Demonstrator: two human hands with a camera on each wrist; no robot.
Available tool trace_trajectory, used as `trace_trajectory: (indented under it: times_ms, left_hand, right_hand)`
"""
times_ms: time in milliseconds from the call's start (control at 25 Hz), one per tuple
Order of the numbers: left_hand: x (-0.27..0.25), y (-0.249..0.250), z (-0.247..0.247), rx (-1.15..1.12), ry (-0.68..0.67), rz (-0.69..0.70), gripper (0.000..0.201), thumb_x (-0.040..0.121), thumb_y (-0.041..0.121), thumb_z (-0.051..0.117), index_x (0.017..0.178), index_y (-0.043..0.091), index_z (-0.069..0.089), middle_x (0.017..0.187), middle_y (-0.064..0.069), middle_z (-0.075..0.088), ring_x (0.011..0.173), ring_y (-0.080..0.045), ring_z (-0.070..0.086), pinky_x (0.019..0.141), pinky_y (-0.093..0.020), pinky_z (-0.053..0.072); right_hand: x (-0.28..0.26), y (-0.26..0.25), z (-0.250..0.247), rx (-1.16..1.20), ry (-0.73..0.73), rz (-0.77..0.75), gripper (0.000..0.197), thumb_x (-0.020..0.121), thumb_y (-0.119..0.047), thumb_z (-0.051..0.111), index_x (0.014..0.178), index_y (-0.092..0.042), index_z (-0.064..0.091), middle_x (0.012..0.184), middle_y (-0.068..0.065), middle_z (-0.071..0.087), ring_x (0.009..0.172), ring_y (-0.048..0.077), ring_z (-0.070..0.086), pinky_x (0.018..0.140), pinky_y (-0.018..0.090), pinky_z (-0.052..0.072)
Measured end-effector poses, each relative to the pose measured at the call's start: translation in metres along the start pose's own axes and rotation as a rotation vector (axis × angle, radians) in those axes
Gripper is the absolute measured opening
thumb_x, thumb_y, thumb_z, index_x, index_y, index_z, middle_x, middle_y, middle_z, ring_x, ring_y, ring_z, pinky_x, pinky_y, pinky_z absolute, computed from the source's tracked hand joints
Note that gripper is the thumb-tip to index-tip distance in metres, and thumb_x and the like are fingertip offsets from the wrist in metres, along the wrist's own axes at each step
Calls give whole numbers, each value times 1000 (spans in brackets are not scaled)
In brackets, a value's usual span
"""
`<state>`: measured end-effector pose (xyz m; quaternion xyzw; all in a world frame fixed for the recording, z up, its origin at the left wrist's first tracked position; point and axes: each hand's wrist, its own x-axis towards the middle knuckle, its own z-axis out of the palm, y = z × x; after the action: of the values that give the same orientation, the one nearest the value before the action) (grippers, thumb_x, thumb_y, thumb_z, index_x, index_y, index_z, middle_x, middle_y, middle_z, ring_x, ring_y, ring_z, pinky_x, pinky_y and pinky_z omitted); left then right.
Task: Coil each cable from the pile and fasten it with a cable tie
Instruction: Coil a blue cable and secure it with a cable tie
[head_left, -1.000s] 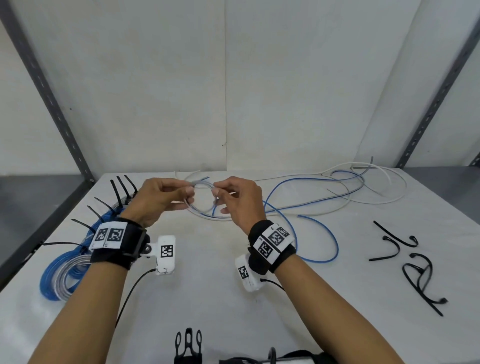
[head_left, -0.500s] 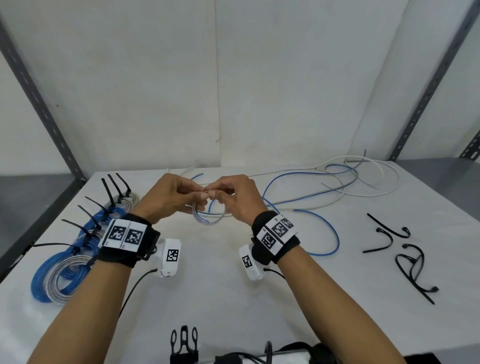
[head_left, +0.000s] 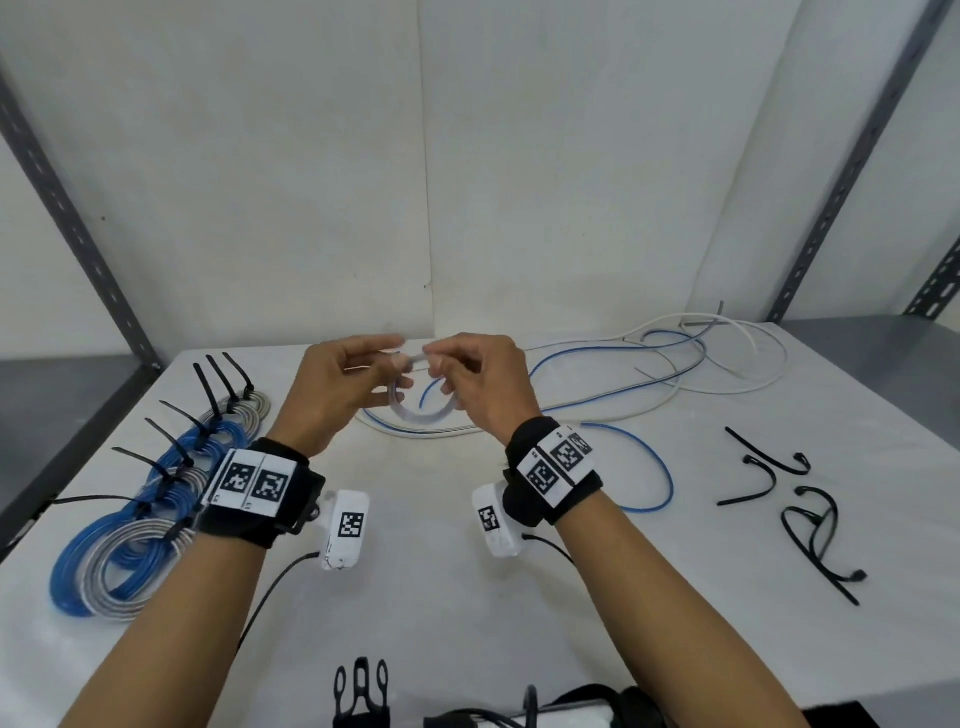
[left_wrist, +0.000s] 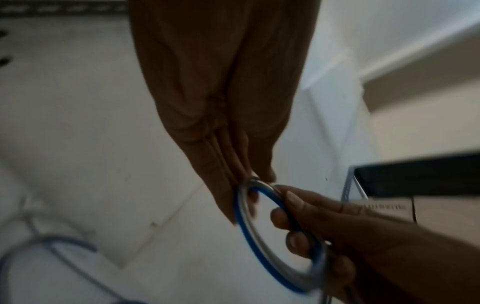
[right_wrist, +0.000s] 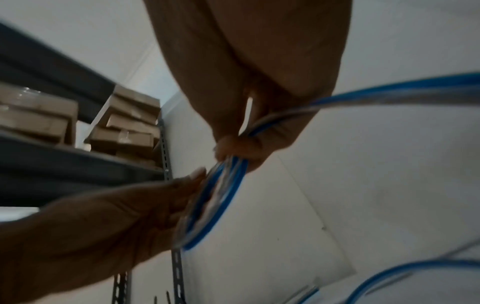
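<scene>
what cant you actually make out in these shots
- Head view: where the left hand and right hand pinch the coil is hidden by fingers.
- Both wrist views: motion blur hides how many loops the coil has.
- Head view: black items at the bottom edge are cut off.

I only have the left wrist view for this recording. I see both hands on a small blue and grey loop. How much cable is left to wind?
Observer: Most of it. From the coil, the loose cable trails across the table to the far right.
Operator: Any finished ones?
Observer: Yes, a row of tied coils lies beside the left hand.
Operator: Ties within reach?
Observer: Spare black cable ties lie on the table, beyond the right hand.
</scene>
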<state>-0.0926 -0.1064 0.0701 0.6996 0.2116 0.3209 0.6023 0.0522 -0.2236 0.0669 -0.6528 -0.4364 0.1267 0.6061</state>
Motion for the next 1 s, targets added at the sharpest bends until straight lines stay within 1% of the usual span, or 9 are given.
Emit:
trace_trajectory:
  times_ms: [120,240,360,520,600,720,840,920,1000]
  left_hand:
    - [-2,5,-1,244,-207,-22,16,90,13,73,101,3,77,87,-22,75,78,-25,74,75,-38,63]
    - [-1,4,-1,153,-182,-74,19,87,14,74,102,2,76,88,-19,77,79,-22,76,74,-35,63]
    - [1,0,-1,-76,-69,-133,28,82,20,74,103,2,75,88,-13,78,83,-22,77,72,-30,62]
    - [5,-3,-7,-364,170,-144,18,86,20,71,96,5,73,83,-5,78,79,-16,77,75,-30,63]
    - [7,0,-9,-369,184,-132,19,84,22,72,94,6,73,83,-4,78,80,-16,77,77,-30,63]
    - [2,2,-5,-324,141,-131,20,85,21,72,96,5,73,84,-5,78,80,-17,77,74,-29,63]
    - [-4,2,5,-259,36,-141,28,80,23,73,99,3,73,84,-7,77,79,-19,77,68,-26,60]
    - [-4,1,8,-223,14,-142,25,83,20,73,102,3,73,85,-9,77,79,-19,77,64,-23,58]
    - [-3,-1,11,-215,23,-155,20,88,16,71,103,3,73,85,-10,77,79,-18,77,63,-22,58]
  right_hand:
    - [-2,2,-2,-176,-146,-64,13,91,-10,69,96,-14,80,82,-1,77,63,-1,63,70,26,57]
    - [-3,0,0,-132,-113,-96,11,90,-12,71,96,-15,80,84,-1,78,66,0,66,75,29,58]
    - [-4,-1,1,-17,35,-113,10,92,-15,71,97,-12,80,82,-2,76,67,13,71,71,33,60]
    - [-5,-4,1,87,184,-65,12,93,-22,72,90,-11,78,76,-1,74,67,13,71,54,34,59]
    - [-6,-8,2,103,238,-61,19,90,-29,76,86,-10,76,73,0,73,59,9,66,43,29,52]
    - [-8,-11,7,148,256,-57,31,81,-39,83,89,-12,70,73,2,70,53,17,63,45,27,48]
    - [-4,-8,5,-88,294,-66,45,75,-55,82,88,-17,61,69,-2,68,55,18,62,55,36,54]
    - [-2,-4,3,-252,283,-51,49,76,-65,76,84,-20,59,62,-4,67,61,19,65,63,40,55]
    - [-1,-2,1,-402,243,-42,53,79,-71,67,86,-20,57,61,-3,67,66,23,66,65,39,54]
